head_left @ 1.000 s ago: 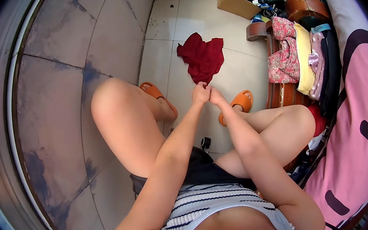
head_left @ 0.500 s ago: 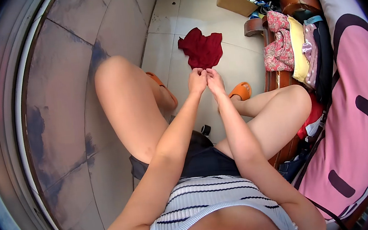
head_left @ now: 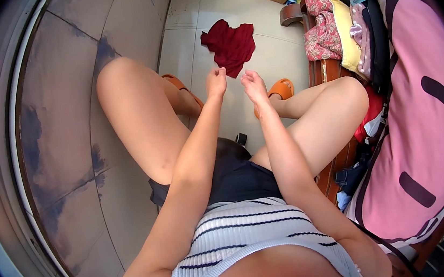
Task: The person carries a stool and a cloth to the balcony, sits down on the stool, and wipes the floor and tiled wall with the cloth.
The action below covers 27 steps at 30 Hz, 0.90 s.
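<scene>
Dark red cloth [head_left: 229,46] on the floor [head_left: 269,25], upper middle of the frame — left hand [head_left: 217,83] and right hand [head_left: 255,87] just below, fingers curled, can't tell if pinching anything. A slipping orange sandal [head_left: 282,87] could rumple it.

Your arms [head_left: 197,181] reach towards twelve o'clock, left hand [head_left: 216,84] and right hand [head_left: 254,87] apart, fingers [head_left: 248,78] curling!

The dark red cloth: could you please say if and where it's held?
I can't tell: the left hand is by the edge of the dark red cloth, the right hand apart.
</scene>
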Each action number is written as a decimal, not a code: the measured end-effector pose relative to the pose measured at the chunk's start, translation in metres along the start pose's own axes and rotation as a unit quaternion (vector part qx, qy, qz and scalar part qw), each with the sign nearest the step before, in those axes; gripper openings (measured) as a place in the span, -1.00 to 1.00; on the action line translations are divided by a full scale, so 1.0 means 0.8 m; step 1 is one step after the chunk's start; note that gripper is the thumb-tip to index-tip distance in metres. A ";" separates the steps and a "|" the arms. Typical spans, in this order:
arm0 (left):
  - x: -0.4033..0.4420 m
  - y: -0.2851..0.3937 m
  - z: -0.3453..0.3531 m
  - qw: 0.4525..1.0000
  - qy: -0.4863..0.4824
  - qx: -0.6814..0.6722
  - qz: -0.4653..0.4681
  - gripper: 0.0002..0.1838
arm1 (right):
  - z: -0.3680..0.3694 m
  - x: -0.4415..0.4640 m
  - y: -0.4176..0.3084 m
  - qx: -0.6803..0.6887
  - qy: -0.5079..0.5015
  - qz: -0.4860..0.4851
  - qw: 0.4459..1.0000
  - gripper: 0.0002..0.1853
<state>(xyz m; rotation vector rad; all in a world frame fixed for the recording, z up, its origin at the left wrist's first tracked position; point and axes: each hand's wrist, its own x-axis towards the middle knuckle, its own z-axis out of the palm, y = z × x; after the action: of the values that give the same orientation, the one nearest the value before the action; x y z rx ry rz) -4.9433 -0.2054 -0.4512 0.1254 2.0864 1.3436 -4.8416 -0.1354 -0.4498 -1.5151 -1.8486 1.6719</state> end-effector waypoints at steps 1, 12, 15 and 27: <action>0.009 -0.005 0.000 1.000 0.005 -0.011 -0.004 -0.64 | 0.002 0.013 0.007 0.025 -0.032 0.027 0.999 -0.44; 0.123 -0.027 0.058 0.997 0.067 0.040 -0.019 -0.65 | 0.074 0.157 -0.009 -0.097 0.076 0.079 0.989 -0.27; 0.161 -0.025 0.068 0.991 0.078 0.099 0.051 -0.65 | 0.080 0.201 -0.017 -0.147 0.068 0.084 0.983 -0.24; 0.279 -0.064 0.122 0.917 -0.052 0.342 0.196 -0.60 | 0.101 0.314 0.059 -0.372 0.038 -0.146 0.916 -0.25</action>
<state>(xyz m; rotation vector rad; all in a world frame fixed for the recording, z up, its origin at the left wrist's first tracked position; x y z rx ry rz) -5.0512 -0.0625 -0.6243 0.9310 2.4280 0.7137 -4.9869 0.0030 -0.6279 -1.3788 -2.6721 0.7810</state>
